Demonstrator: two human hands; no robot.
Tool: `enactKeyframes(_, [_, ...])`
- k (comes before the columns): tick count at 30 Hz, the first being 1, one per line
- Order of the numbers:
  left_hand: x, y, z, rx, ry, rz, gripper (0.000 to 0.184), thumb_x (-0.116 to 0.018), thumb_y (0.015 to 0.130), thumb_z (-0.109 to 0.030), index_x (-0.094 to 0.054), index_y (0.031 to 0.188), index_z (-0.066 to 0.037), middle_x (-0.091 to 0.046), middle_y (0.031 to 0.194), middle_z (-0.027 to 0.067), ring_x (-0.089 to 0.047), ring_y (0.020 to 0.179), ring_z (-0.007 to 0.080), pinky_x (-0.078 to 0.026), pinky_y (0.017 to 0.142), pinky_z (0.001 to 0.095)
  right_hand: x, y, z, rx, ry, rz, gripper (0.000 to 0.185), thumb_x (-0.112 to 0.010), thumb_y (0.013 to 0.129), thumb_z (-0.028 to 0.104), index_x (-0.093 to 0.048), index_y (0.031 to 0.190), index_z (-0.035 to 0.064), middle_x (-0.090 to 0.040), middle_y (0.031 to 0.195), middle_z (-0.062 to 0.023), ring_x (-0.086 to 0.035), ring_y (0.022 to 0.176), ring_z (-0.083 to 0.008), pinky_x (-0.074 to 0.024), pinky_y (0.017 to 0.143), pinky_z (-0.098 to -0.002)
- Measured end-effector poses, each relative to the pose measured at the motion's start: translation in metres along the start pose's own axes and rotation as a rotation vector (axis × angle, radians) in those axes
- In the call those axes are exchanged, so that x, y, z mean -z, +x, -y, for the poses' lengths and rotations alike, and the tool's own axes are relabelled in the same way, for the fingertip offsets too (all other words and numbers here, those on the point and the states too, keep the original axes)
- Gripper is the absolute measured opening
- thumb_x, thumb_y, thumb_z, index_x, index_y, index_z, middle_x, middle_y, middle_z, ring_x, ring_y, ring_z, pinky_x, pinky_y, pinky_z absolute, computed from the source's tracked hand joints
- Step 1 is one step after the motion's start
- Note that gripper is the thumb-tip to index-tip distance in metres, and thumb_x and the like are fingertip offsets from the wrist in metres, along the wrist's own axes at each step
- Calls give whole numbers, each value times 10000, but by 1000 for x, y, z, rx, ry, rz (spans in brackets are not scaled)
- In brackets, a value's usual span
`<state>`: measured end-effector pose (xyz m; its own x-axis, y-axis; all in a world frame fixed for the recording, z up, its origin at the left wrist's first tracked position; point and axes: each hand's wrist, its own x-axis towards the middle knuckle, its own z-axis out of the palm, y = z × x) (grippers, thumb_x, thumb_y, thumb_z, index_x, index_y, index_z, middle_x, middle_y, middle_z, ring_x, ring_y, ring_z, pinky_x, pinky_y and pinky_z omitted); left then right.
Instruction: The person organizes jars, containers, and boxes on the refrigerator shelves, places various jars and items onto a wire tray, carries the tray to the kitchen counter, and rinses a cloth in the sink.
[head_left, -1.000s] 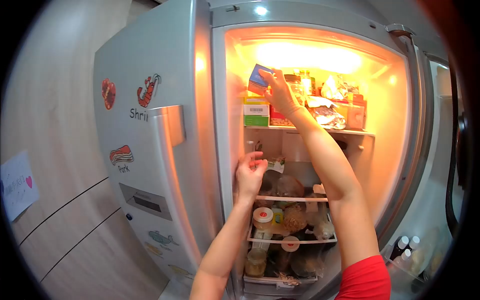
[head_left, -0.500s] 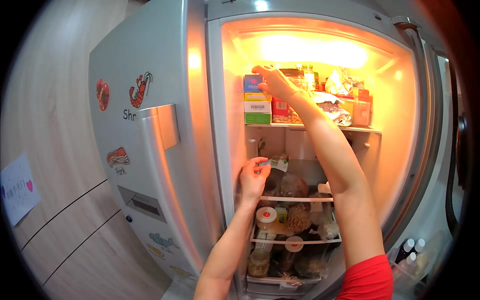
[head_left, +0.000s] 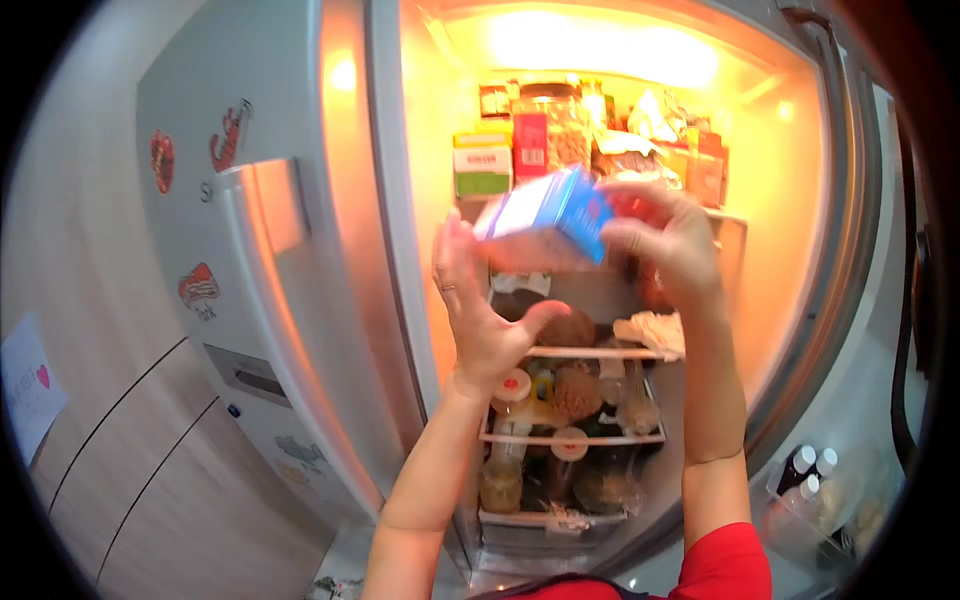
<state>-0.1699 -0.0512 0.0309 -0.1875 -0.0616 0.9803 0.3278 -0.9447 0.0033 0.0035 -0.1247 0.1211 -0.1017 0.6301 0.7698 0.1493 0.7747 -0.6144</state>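
A blue and white box [head_left: 548, 218], blurred by motion, is tilted in front of the open fridge, below the top shelf's front edge. My right hand [head_left: 668, 238] grips its right end between thumb and fingers. My left hand [head_left: 485, 310] is open at the box's left side, fingers up and thumb spread; whether it touches the box is unclear. Behind, on the top shelf, stand a green and white box [head_left: 483, 165] and a large jar [head_left: 552, 130] with a dark lid and a pink label.
The silver fridge door [head_left: 270, 370] with food stickers stands open at the left. Foil-wrapped food [head_left: 640, 165] lies on the top shelf's right. Lower shelves hold jars and bags, including a white-lidded jar [head_left: 513, 388]. Bottles [head_left: 800, 465] stand in the right door's rack.
The blue box has come off the stack on the top shelf, down and to the right, in my right hand. My left hand has opened beside it. The view has shifted.
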Motion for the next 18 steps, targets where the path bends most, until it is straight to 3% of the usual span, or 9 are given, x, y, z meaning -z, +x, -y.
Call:
enactKeyframes(1, [5, 0, -16, -72, 145, 58, 887, -826, 640, -272, -345, 1354, -57, -321, 1426, 176, -374, 1261, 391, -263, 1069, 463, -3, -16, -17, 105, -57, 85, 283, -665, 779, -11, -621, 1057, -35, -647, 980, -72, -613, 862, -109, -509, 757, -239])
enactKeyframes(3, [-5, -29, -21, -64, 157, 171, 855, -832, 617, -283, -401, 1315, -44, -448, 1338, 187, -423, 1230, 381, -291, 1049, 495, -25, -53, -43, -115, 178, 63, 321, -679, 773, 27, -615, 1085, -13, -632, 991, -76, -599, 839, -101, -501, 733, -239])
enactKeyframes(4, [-11, -53, -16, 9, 68, 149, 793, -834, 609, -222, -445, 1270, -22, -551, 1234, 181, -515, 1149, 360, -378, 996, 472, -26, -67, -56, -62, -65, 45, 357, -693, 760, 56, -609, 1101, -1, -618, 965, -76, -592, 809, -104, -496, 712, -244])
enactKeyframes(6, [-13, -98, -26, 149, -56, 161, 780, -832, 601, -184, -449, 1259, -12, -555, 1231, 188, -550, 1103, 348, -419, 956, 444, -29, -93, -62, 17, -474, 119, 463, -729, 715, 139, -591, 1142, 22, -565, 877, -89, -571, 732, -137, -478, 655, -266])
enactKeyframes(8, [-4, -130, -30, 244, -174, 159, 769, -828, 573, -91, -455, 1239, 4, -541, 1252, 211, -599, 1039, 330, -489, 878, 363, -37, -119, -73, -31, -471, 139, 481, -729, 706, 157, -584, 1144, 21, -561, 882, -106, -578, 717, -203, -483, 644, -290])
enactKeyframes(9, [0, -148, -30, 305, -218, 172, 766, -822, 574, -78, -453, 1239, 11, -538, 1252, 224, -595, 1045, 342, -485, 887, 379, -41, -129, -76, -81, -456, 143, 484, -726, 703, 165, -582, 1141, 21, -565, 893, -116, -580, 722, -231, -487, 656, -306])
enactKeyframes(11, [14, -160, -39, 332, -263, 255, 651, -758, 724, -82, -419, 1265, 46, -502, 1279, 251, -533, 1160, 329, -446, 972, 396, -44, -144, -78, -62, -570, 177, 508, -715, 687, 175, -567, 1151, 28, -575, 923, -124, -573, 782, -282, -487, 718, -352])
enactKeyframes(12, [20, -165, -43, 361, -262, 270, 651, -758, 724, -82, -419, 1265, 46, -502, 1279, 251, -533, 1160, 329, -446, 972, 396, -46, -149, -75, -10, -661, 219, 521, -707, 680, 173, -554, 1156, 25, -579, 929, -123, -565, 819, -294, -481, 741, -367])
enactKeyframes(18, [47, -202, -55, 214, -157, 376, 617, -736, 706, -50, -448, 1241, 56, -546, 1221, 245, -589, 1025, 362, -476, 880, 407, -74, -197, -81, 28, -811, 256, 581, -654, 668, 95, -453, 1200, -21, -551, 974, -190, -540, 882, -327, -464, 775, -396])
